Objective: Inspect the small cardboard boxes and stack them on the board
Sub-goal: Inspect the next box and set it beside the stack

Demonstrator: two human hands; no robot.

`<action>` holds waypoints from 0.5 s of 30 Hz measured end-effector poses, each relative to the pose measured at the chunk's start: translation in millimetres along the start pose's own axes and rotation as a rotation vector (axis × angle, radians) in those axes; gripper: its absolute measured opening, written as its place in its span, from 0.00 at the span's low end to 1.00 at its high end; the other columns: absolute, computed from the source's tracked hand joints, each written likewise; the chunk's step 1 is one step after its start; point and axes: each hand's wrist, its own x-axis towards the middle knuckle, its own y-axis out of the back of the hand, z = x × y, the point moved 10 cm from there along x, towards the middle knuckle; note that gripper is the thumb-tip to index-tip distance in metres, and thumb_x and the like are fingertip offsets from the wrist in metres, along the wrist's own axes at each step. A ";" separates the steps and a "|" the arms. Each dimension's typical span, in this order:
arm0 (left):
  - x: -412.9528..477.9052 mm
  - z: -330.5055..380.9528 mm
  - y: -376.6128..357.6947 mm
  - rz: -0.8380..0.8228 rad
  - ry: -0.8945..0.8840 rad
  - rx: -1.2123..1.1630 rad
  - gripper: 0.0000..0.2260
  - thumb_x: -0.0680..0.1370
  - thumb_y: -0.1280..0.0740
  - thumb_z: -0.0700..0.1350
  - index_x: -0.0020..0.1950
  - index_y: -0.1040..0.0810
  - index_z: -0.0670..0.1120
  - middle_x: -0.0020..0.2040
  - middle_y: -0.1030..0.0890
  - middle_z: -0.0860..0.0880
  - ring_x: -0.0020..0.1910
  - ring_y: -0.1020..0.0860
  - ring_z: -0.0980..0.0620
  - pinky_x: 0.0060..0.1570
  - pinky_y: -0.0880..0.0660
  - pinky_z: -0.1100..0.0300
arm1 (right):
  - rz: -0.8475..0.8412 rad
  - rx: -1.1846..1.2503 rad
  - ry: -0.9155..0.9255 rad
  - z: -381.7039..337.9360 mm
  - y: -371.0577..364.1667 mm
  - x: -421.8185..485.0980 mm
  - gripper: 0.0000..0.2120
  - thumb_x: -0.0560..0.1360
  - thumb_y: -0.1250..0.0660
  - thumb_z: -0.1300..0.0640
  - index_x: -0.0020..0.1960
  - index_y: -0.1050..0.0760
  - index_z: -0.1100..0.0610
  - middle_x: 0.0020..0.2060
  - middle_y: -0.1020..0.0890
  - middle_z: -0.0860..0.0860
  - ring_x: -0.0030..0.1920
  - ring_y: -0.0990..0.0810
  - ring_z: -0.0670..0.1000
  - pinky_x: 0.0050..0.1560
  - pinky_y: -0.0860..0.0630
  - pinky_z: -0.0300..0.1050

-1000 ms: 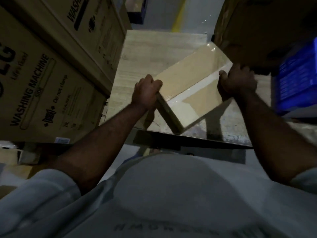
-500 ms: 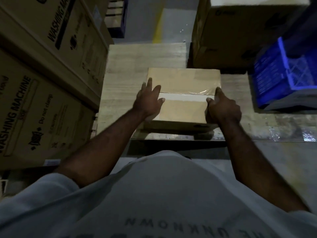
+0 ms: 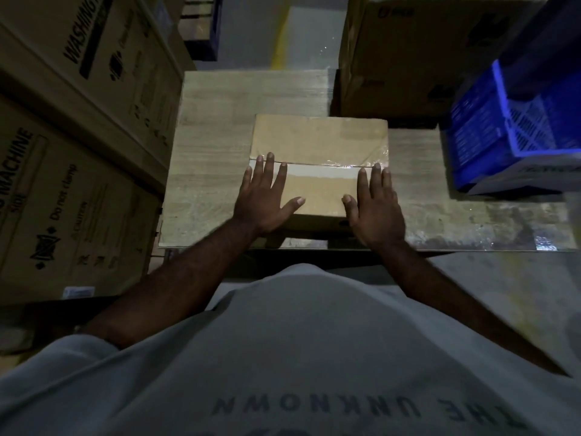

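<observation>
A small brown cardboard box [image 3: 319, 143], sealed along its middle with clear tape, lies flat on the pale wooden board [image 3: 217, 127] near its front edge. My left hand [image 3: 262, 196] rests flat on the box's near left part, fingers straight and spread. My right hand [image 3: 375, 201] lies flat on the near right part, fingers straight toward the tape seam. Neither hand grips anything.
Large washing machine cartons [image 3: 72, 152] wall in the board's left side. A big brown carton [image 3: 418, 55] stands at the back right of the board. A blue plastic crate [image 3: 515, 127] sits at the right. Grey floor lies beyond and in front.
The box was tilted and gripped at both sides, then came down flat on the board. My hands let go of its edges and now lie flat on its top.
</observation>
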 end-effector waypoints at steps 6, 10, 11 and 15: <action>-0.1 2.3 0.3 -0.008 0.006 0.034 0.42 0.79 0.55 0.72 0.85 0.53 0.47 0.84 0.58 0.41 0.83 0.59 0.42 0.79 0.59 0.42 | -0.020 -0.054 0.010 -0.5 0.3 0.2 0.37 0.83 0.56 0.38 0.84 0.46 0.60 0.83 0.47 0.63 0.83 0.51 0.63 0.79 0.43 0.65; 2.5 3.8 5.0 -0.006 0.022 0.030 0.40 0.81 0.53 0.71 0.84 0.51 0.46 0.84 0.56 0.40 0.83 0.58 0.41 0.80 0.57 0.41 | -0.065 -0.134 0.008 -4.2 4.9 4.7 0.37 0.84 0.54 0.37 0.83 0.47 0.61 0.83 0.46 0.64 0.84 0.51 0.62 0.80 0.51 0.66; 4.4 4.4 8.6 0.001 0.024 0.018 0.39 0.81 0.52 0.70 0.84 0.50 0.46 0.84 0.54 0.40 0.83 0.56 0.40 0.80 0.56 0.40 | -0.074 -0.114 0.015 -5.6 8.6 8.7 0.38 0.84 0.53 0.36 0.83 0.46 0.61 0.83 0.46 0.64 0.84 0.51 0.62 0.80 0.52 0.66; 27.3 -3.2 29.8 0.020 0.034 -0.014 0.37 0.82 0.53 0.69 0.84 0.48 0.46 0.84 0.50 0.40 0.83 0.52 0.41 0.80 0.54 0.41 | -0.117 -0.023 0.052 -3.7 25.2 49.4 0.41 0.83 0.55 0.35 0.84 0.54 0.62 0.84 0.53 0.62 0.84 0.57 0.60 0.82 0.55 0.63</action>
